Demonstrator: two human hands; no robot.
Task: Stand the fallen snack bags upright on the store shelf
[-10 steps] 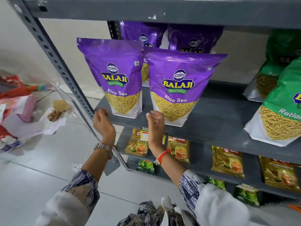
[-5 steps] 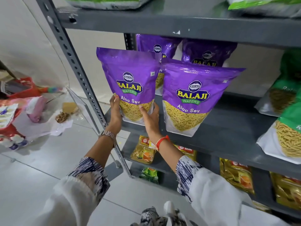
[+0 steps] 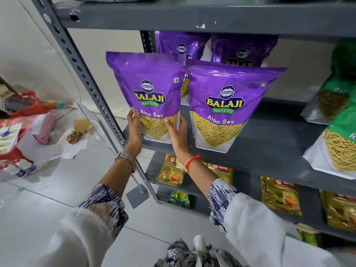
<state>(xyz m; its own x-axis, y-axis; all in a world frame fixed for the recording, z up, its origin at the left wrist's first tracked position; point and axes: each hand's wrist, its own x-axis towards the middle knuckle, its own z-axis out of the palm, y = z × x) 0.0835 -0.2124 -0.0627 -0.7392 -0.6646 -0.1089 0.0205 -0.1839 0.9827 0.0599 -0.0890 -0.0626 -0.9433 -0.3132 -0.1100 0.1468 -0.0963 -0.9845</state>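
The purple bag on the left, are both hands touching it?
Touching. The head view shows the left hand pressed on the left purple bag's lower left edge and the right hand gripping its lower right corner.

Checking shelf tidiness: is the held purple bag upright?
Upright: the purple bag stands on the shelf, seal on top, left hand and right hand gripping its base.

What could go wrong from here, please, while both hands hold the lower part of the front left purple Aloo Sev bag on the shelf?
1. The front left purple bag stands near the shelf's front edge; when the left hand and right hand let go, it might tip forward.
2. It touches the front right purple bag, so shifting it may topple that one.
3. The grip is low, so the top could flop.
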